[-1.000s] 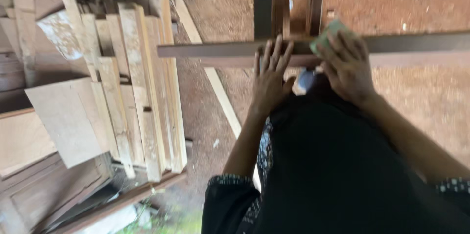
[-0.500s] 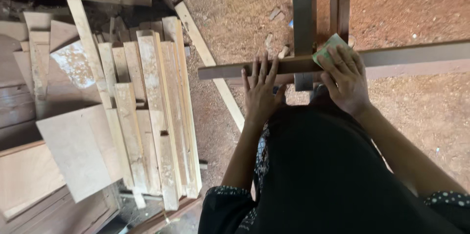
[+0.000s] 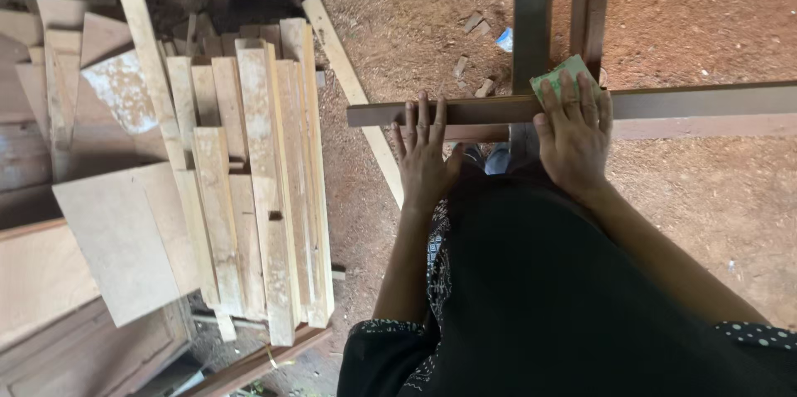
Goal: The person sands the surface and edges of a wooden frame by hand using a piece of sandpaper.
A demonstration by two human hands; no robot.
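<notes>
I saw my left hand [image 3: 425, 156] lying flat and open on the near edge of the dark rail [image 3: 664, 104], fingers spread and pointing far, close to the rail's left end. My right hand [image 3: 573, 135] pressed a green sanding pad [image 3: 554, 80] down onto the top of the same rail, fingers laid over the pad, just right of where a dark upright post [image 3: 532, 15] crossed it. The two hands were near each other, apart, with the post between them. The rail ran left to right, raised over the red dirt floor [image 3: 706, 15]. Scraps of wood [image 3: 475, 23] lay on the dirt beyond the rail. Far to the left, a stack of pale planks [image 3: 249, 173] lay side by side, and a flat board [image 3: 116, 239] rested nearer, beside them.
</notes>
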